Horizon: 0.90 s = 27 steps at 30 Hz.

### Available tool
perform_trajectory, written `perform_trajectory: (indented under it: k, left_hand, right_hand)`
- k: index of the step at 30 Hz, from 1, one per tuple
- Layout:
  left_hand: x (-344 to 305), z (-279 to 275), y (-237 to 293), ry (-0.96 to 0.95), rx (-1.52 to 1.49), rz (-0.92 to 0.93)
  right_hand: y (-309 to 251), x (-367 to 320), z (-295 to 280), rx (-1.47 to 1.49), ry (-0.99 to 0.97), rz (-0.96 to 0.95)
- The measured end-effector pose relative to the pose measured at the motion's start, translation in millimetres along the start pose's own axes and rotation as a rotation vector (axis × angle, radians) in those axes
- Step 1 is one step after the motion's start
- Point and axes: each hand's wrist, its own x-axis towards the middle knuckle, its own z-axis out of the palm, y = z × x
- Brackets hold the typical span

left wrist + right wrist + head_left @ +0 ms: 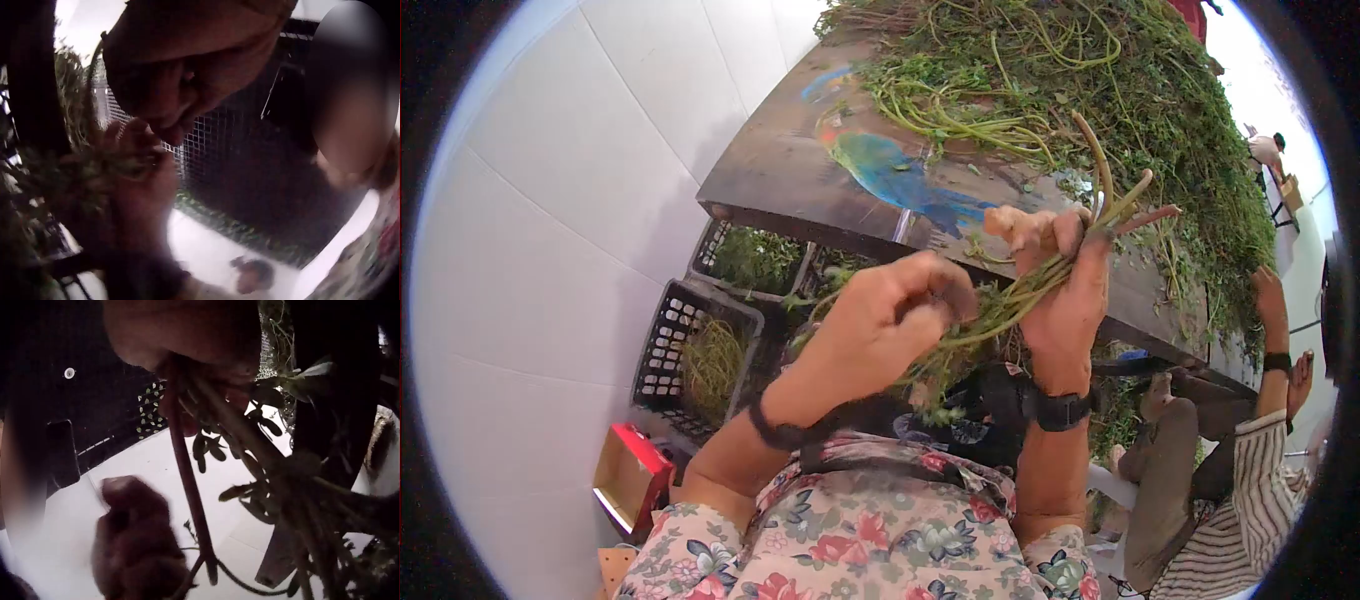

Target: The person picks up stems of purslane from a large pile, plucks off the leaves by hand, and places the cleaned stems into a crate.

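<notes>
My right hand [1062,300] grips a bunch of leafy stems [1015,305], thick and green to reddish, with small spoon-shaped leaves like purslane's. Their bare ends stick up past the thumb and fingers, while the leafy tops trail down to the left. In the right wrist view, the stems [234,425] fan out below the gripping fingers. My left hand [890,320] is just left of the bunch, fingers curled in toward the thumb and nothing visible in its grasp. The left wrist view is dark and shows that hand [187,69] close above the right one.
A big heap of leafy stems [1140,120] covers much of the wooden table [770,170], whose top carries blue and green paint. Under its edge stand black crates [662,340] with greens and bare stems. A red box [640,455] is lower left. Another person [1160,490] sits at right.
</notes>
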Motion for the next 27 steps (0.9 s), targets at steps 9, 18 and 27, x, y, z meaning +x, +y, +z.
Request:
perform_trajectory:
  k: [9,18,27]
  left_hand:
    - [18,21,-31,0.062,0.265,0.312]
    - [19,18,-35,0.084,0.433,0.323]
    - [21,16,-39,-0.008,0.265,0.194]
  right_hand:
    - [3,-6,-1,-0.128,-0.121,-0.018]
    - [10,-10,-3,-0.251,-0.072,-0.012]
    - [15,-11,-4,-0.267,-0.019,0.021]
